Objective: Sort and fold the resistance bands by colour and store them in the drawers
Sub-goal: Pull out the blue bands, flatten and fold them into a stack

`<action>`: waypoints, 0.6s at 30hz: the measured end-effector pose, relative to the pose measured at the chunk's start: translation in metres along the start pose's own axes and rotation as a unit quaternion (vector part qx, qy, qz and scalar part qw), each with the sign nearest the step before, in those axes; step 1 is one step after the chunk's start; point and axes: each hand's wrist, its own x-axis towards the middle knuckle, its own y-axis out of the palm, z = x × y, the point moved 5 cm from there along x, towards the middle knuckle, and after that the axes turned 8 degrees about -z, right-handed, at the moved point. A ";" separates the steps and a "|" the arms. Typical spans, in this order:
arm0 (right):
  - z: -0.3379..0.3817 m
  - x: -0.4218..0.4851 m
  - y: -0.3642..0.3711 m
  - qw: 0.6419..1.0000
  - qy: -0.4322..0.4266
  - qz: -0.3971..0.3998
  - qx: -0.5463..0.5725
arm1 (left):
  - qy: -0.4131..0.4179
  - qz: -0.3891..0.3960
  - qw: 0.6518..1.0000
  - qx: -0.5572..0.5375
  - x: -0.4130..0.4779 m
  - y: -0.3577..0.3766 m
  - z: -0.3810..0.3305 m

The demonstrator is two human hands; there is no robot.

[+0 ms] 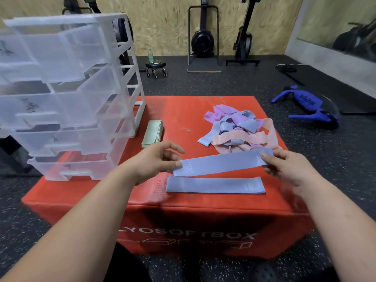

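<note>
Showing no bands inside, the drawers [67, 94] stand upper left, beside folded green bands [152, 133]. At centre the left hand [154, 159] pinches one end of a blue band [221, 162] above a second blue band [215, 185] lying flat, an unsorted pile [238, 129] beyond, the right hand [284, 165] pinching the other end.

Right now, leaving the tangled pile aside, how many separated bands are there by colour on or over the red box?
Blue: 2, the held blue band pinched between left hand and right hand, and the flat blue band on the red box.
Green: 1 green folded bundle; its layers cannot be counted.
Total: 3.
</note>
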 end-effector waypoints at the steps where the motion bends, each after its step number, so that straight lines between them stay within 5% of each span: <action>1: -0.001 -0.003 -0.001 1.000 0.005 0.008 -0.013 | 0.003 -0.017 1.000 0.019 -0.001 -0.003 0.001; 8: -0.002 -0.018 -0.004 0.980 -0.035 0.027 -0.194 | 0.048 -0.104 0.962 0.248 0.000 -0.004 0.016; 13: 0.002 -0.017 -0.002 0.911 -0.145 -0.002 -0.386 | 0.089 -0.113 0.929 0.340 0.002 0.008 0.018; 18: -0.005 -0.019 0.008 0.873 -0.189 0.010 -0.449 | 0.127 -0.097 0.899 0.408 0.005 0.019 0.025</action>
